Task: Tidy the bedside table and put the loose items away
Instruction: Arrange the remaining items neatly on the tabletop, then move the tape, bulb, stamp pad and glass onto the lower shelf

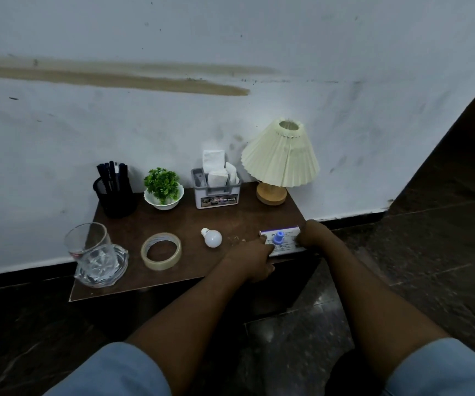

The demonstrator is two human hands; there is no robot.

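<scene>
A small white box (286,238) with purple print lies at the front right corner of the brown bedside table (190,221). A small blue cap-like piece (278,238) stands on top of it. My left hand (252,260) grips the box's left end, thumb on top. My right hand (315,234) holds its right end, fingers curled round the edge. Loose on the table lie a white light bulb (212,237) and a roll of clear tape (161,250).
An empty glass (87,244) stands in a glass ashtray (105,267) at the front left. Along the wall stand a black pen holder (115,192), a small potted plant (162,188), a grey organiser box (217,190) with papers and a pleated lamp (280,158). Dark floor lies to the right.
</scene>
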